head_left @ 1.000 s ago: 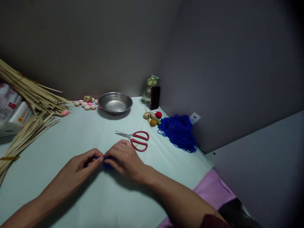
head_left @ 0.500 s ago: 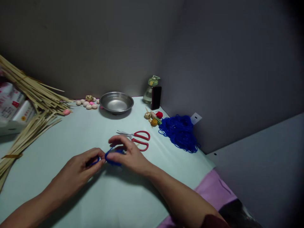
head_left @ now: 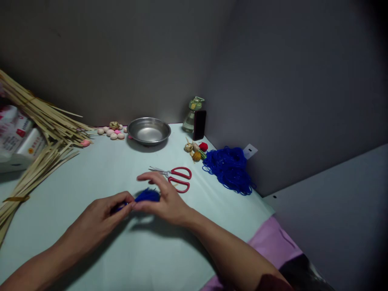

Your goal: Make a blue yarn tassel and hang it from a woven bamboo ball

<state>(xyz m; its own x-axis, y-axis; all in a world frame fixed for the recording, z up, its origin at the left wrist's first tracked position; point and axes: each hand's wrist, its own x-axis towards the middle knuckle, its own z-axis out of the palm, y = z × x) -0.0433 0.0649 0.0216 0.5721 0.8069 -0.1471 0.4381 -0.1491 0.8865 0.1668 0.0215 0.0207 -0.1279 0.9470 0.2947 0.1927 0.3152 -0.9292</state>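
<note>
My left hand pinches a small bundle of blue cord between thumb and fingertips. A bit of the same blue shows inside its curled fingers, and the bundle's loose strands fan out to the right. My right hand is around the strands with fingers raised and apart from the thumb. Its thumb tip lies along the bundle's lower side, close to the left fingertips. Just beyond the right hand, scissors with red handles lie on the pale table, blades slightly parted.
A steel bowl stands at the back, with pale egg-shaped pieces to its left. At right lie small coloured ornaments and a blue cord heap. Behind are a phone and bottle. Bundled flat strips lie left.
The blue strand that looped around the bundle by my right fingers no longer shows. My right fingers have lifted and spread slightly, baring the fanned strands. My left hand has hardly moved.
</note>
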